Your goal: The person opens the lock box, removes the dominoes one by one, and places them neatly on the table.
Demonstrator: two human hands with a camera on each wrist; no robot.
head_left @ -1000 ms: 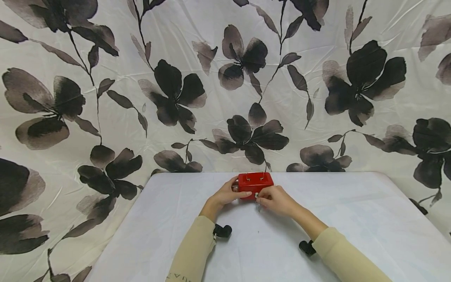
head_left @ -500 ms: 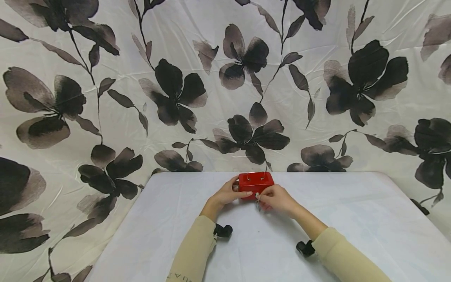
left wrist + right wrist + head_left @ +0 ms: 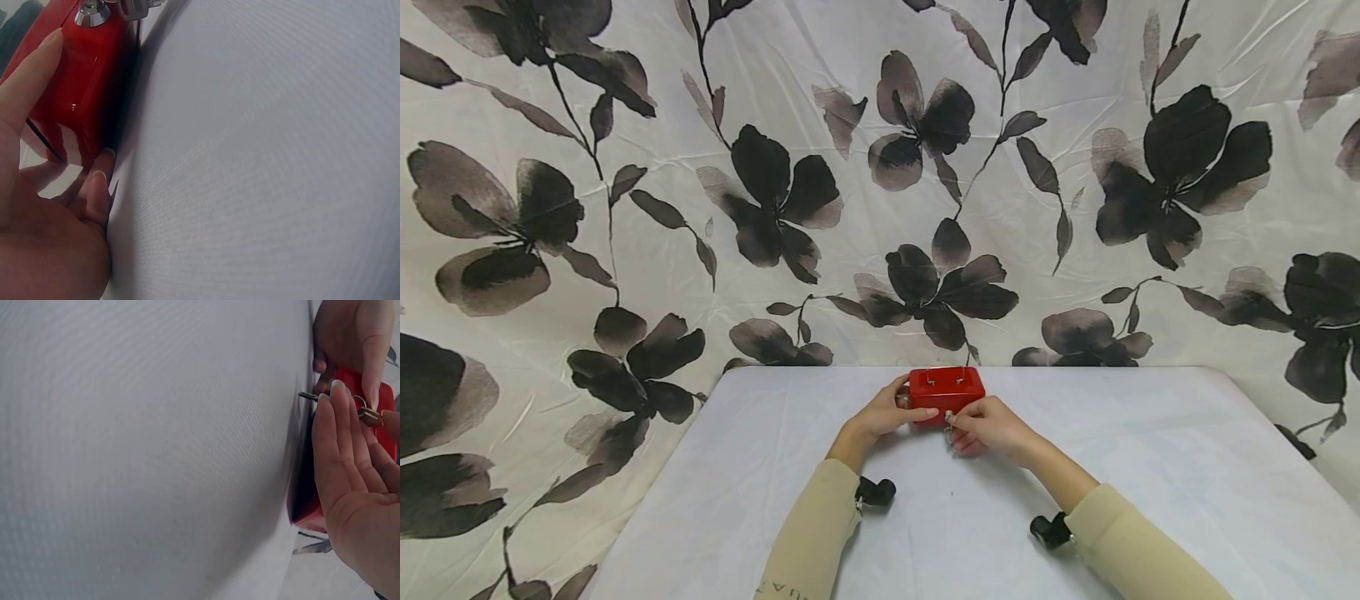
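Note:
A small red cash box point(image 3: 946, 387) with a wire handle on its lid sits at the far edge of the white table. My left hand point(image 3: 880, 415) holds its left end, thumb on the front face and fingers round the side. The round metal lock point(image 3: 92, 12) shows beyond that thumb in the left wrist view. At the lock, my right hand point(image 3: 992, 425) pinches a key point(image 3: 371, 416) between thumb and forefinger, its other fingers stretched out below. A ring point(image 3: 360, 400) joins this key to a second key point(image 3: 307, 395), which dangles by the fingertips.
White cloth covers the table point(image 3: 955, 533). A curtain with dark flowers point(image 3: 925, 292) hangs right behind the table's far edge. Small black cameras point(image 3: 877, 492) stick out from both wrists.
My right hand has turned a little at the wrist, and its lower fingers have come into view under the key. The left hand and the cash box have kept their places.

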